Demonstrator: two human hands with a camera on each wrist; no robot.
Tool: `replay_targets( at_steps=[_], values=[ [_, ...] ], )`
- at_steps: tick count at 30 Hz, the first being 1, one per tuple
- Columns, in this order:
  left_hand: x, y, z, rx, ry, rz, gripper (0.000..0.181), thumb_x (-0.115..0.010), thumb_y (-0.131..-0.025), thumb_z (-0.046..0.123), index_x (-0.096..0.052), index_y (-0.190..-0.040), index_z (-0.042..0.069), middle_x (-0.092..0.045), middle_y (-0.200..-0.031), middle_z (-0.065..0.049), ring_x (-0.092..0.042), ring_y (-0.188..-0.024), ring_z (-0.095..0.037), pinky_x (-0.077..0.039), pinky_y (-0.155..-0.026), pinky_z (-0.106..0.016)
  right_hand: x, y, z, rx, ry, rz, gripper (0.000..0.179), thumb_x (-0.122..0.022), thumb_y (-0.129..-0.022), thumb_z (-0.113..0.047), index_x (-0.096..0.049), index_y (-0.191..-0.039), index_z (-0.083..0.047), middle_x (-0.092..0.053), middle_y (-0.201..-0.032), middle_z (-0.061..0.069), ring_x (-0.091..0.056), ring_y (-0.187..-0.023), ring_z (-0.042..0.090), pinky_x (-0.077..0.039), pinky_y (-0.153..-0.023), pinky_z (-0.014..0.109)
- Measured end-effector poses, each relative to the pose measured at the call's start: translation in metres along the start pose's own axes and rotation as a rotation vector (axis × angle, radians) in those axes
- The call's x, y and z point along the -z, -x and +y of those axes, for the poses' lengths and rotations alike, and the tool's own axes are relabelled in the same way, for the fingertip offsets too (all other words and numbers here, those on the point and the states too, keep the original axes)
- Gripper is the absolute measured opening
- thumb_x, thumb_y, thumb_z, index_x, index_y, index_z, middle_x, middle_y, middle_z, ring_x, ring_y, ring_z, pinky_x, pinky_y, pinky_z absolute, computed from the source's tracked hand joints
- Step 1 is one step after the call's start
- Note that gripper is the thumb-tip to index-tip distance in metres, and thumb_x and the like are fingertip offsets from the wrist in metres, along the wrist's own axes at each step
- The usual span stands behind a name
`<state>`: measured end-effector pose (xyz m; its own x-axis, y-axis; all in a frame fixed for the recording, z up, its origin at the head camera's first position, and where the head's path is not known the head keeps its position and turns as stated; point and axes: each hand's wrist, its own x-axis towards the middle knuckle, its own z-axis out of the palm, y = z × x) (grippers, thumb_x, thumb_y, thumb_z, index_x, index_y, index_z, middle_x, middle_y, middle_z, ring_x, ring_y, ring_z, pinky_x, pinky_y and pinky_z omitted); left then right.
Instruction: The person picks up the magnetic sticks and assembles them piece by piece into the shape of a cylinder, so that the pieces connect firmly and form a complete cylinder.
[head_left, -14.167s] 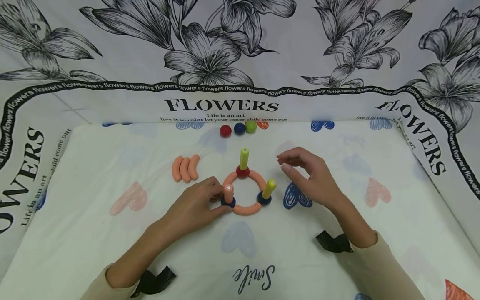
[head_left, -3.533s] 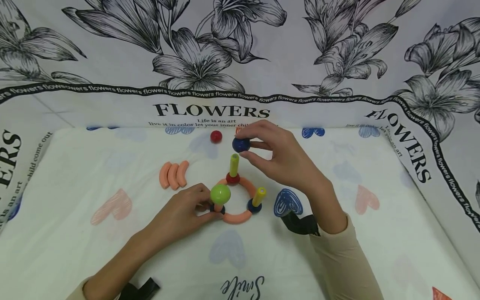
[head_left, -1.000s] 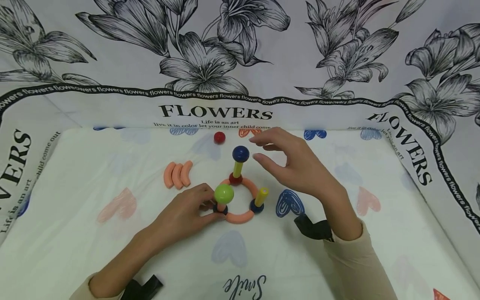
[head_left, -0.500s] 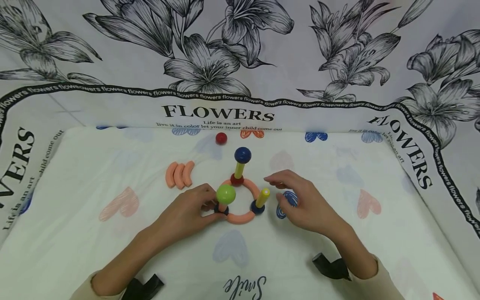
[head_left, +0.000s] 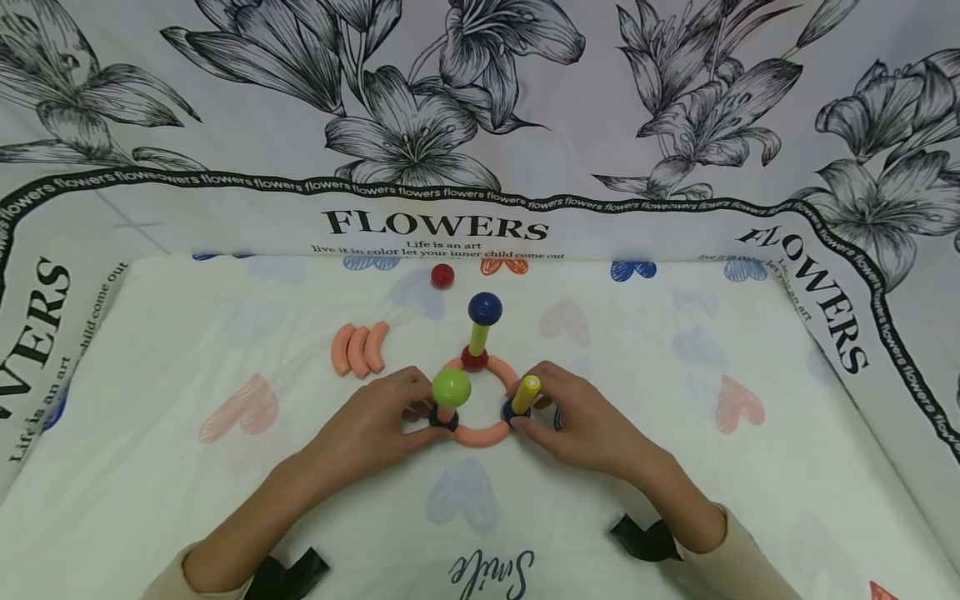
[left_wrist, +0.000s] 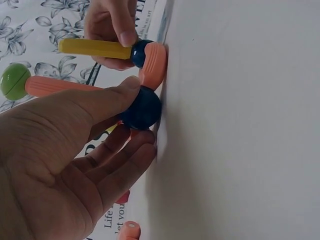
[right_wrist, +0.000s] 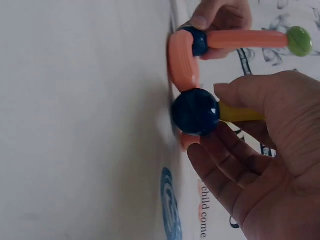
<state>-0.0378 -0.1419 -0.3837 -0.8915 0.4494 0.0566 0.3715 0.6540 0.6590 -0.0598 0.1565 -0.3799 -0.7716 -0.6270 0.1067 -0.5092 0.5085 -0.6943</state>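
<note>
A ring of orange curved pieces (head_left: 480, 436) lies on the cloth, joined by a red ball (head_left: 474, 358) and two dark blue balls. My left hand (head_left: 378, 417) pinches the left dark blue ball (left_wrist: 142, 110) between thumb and fingers. From that ball an orange rod (left_wrist: 60, 85) rises, topped by a green ball (head_left: 452, 387). At the right dark blue ball (right_wrist: 195, 112), my right hand (head_left: 585, 425) has thumb and fingers around it. Its yellow rod (head_left: 528, 393) stands bare-topped. The rear yellow-green rod (head_left: 479, 340) carries a blue ball (head_left: 485, 308).
Three loose orange curved pieces (head_left: 360, 350) lie side by side left of the ring. A single red ball (head_left: 442, 276) sits behind it, near the far edge of the white heart-print cloth (head_left: 225, 500).
The green and blue balls came to top two rods. Since then my right hand has come away from the blue ball, down to the right base ball. My left hand stays put.
</note>
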Motion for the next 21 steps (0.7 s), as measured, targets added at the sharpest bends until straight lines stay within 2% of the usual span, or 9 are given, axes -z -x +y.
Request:
replay_targets(
  at_steps=[5, 10, 15, 21],
  values=[
    [0.003, 0.001, -0.002, -0.007, 0.025, -0.023, 0.022, -0.092, -0.083, 0.022, -0.076, -0.098, 0.024, -0.066, -0.098, 0.011, -0.073, -0.092, -0.005, -0.061, -0.084, -0.024, -0.005, -0.002, 0.003, 0.011, 0.014, 0.012, 0.024, -0.081, -0.094, -0.012, -0.071, -0.115, -0.013, -0.068, -0.110, -0.006, -0.067, -0.101, 0.005, -0.062, -0.088, 0.028],
    [0.009, 0.001, -0.002, 0.001, 0.071, -0.065, 0.028, -0.090, -0.084, 0.015, -0.076, -0.107, 0.024, -0.069, -0.104, 0.008, -0.073, -0.096, -0.007, -0.061, -0.087, -0.023, -0.007, -0.002, 0.003, 0.005, 0.016, 0.023, 0.020, -0.082, -0.093, -0.012, -0.071, -0.110, -0.014, -0.068, -0.108, -0.006, -0.070, -0.100, 0.005, -0.062, -0.089, 0.027],
    [0.022, 0.002, -0.005, 0.066, 0.101, -0.062, 0.035, -0.088, -0.087, 0.012, -0.074, -0.118, 0.022, -0.073, -0.110, 0.005, -0.074, -0.098, -0.008, -0.062, -0.087, -0.026, -0.008, -0.002, 0.001, 0.003, 0.044, 0.031, 0.017, -0.082, -0.093, -0.015, -0.071, -0.105, -0.016, -0.068, -0.109, -0.007, -0.073, -0.100, 0.004, -0.062, -0.092, 0.028],
    [0.040, 0.001, -0.006, 0.151, 0.082, -0.007, 0.035, -0.084, -0.092, 0.018, -0.075, -0.126, 0.016, -0.077, -0.118, 0.000, -0.075, -0.096, -0.010, -0.064, -0.084, -0.032, -0.007, -0.002, 0.000, 0.027, 0.078, 0.037, 0.016, -0.082, -0.093, -0.016, -0.070, -0.103, -0.017, -0.068, -0.109, -0.007, -0.072, -0.101, 0.004, -0.062, -0.092, 0.029]
  ],
)
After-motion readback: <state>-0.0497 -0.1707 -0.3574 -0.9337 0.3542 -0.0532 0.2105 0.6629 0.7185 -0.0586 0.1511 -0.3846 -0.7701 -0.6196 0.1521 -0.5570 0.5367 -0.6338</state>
